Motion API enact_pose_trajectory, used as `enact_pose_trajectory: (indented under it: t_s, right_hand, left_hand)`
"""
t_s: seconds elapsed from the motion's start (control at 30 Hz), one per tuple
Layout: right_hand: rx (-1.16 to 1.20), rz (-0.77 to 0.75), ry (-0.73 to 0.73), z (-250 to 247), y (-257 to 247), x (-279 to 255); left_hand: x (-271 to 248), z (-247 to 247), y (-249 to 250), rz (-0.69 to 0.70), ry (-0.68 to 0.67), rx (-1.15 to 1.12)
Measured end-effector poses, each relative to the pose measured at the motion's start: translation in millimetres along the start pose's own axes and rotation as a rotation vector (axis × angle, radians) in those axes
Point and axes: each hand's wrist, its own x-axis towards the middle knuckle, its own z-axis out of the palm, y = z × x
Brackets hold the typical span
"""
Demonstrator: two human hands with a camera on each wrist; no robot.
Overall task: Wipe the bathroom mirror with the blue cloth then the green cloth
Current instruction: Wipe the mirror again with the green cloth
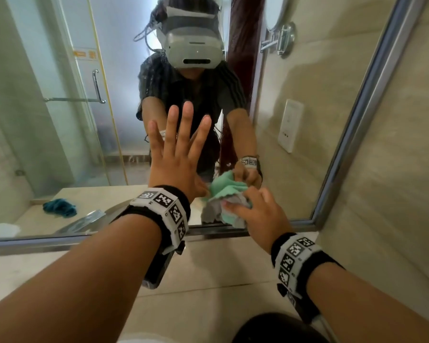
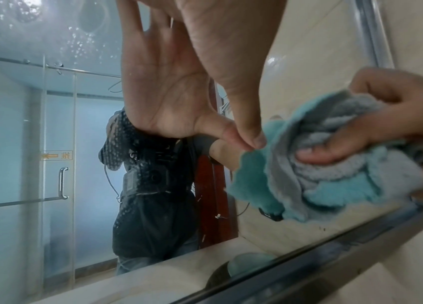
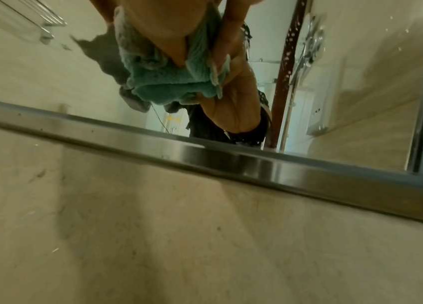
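My left hand lies flat on the mirror, fingers straight and spread, holding nothing. My right hand grips the bunched green cloth, green on one side and grey on the other, and presses it to the glass near the mirror's lower right corner. In the left wrist view the green cloth sits in the right hand, just right of the left thumb. The right wrist view shows the green cloth just above the metal frame. The blue cloth shows only as a reflection, lying crumpled on the counter.
A steel frame borders the mirror at the right and bottom. Beige tiled wall lies below it. Reflected in the glass are a shower door, a round wall mirror and a white wall panel.
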Motion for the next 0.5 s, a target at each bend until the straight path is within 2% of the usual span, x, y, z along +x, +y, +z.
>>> enact_pose_trajectory:
  t_s: [0.1,0.13,0.2,0.27,0.37,0.4,0.43,0.5]
  right_hand:
    - [-0.010,-0.047,-0.072,-9,4,1]
    - [0.015,-0.049,-0.027,-15,4,4]
    - [0.085,-0.008,0.090,-29,11,12]
    - [0.200,0.197,0.237,-54,15,32]
    - [0.422,0.409,0.629,-96,35,62]
    - [0.414,0.456,0.719,-107,40,69]
    - [0.340,0.478,0.741,-112,43,73]
    - [0.247,0.471,0.686,-112,44,70]
  left_hand:
    - [0,-3,2,-0.009,-0.028,0.032]
    - [1,-4,3,-0.016,-0.032,0.034]
    - [0,-7,5,-0.024,-0.046,0.030]
    - [0,-8,6,-0.027,-0.080,0.041]
    - [-2,-10,7,-0.027,-0.083,0.057]
    - [-2,-9,7,-0.026,-0.081,0.060]
    - [-3,-9,6,-0.025,-0.084,0.058]
    - [-4,-8,6,-0.019,-0.094,0.049]
